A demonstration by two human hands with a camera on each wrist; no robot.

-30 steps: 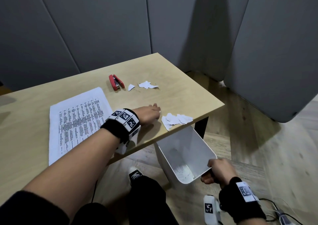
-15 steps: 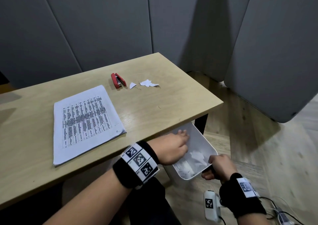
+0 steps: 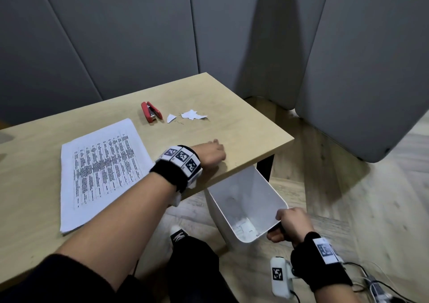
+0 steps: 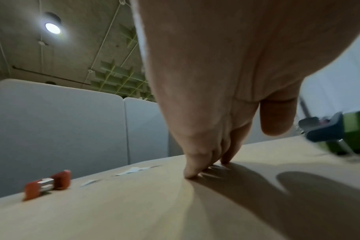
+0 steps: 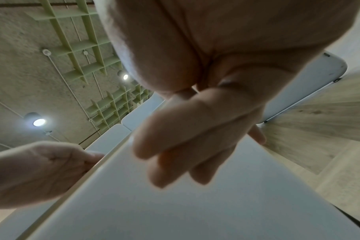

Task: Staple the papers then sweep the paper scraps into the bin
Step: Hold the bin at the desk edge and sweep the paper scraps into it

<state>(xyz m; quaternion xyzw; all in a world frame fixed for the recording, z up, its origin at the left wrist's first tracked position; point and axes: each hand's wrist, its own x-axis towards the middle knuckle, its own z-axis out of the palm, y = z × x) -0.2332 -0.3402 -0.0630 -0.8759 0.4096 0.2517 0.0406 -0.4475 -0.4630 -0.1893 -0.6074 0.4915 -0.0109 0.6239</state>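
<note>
My left hand rests on the wooden table near its front edge, fingers straight with the tips touching the wood, holding nothing. Two white paper scraps lie farther back beside the red stapler; the left wrist view shows the scraps and the stapler ahead of the fingers. The printed paper stack lies left of my forearm. My right hand grips the rim of the white bin, held tilted under the table edge. Scraps lie in its bottom.
Grey padded panels stand behind and to the right of the table. A black table leg stands just behind the bin. My knee and shoe are under the table, and cables lie on the wooden floor at the lower right.
My left hand pushed the scrap pile off the table edge, dipped into the bin, and has come back up onto the table. The pile now lies in the bin. The right hand kept its hold.
</note>
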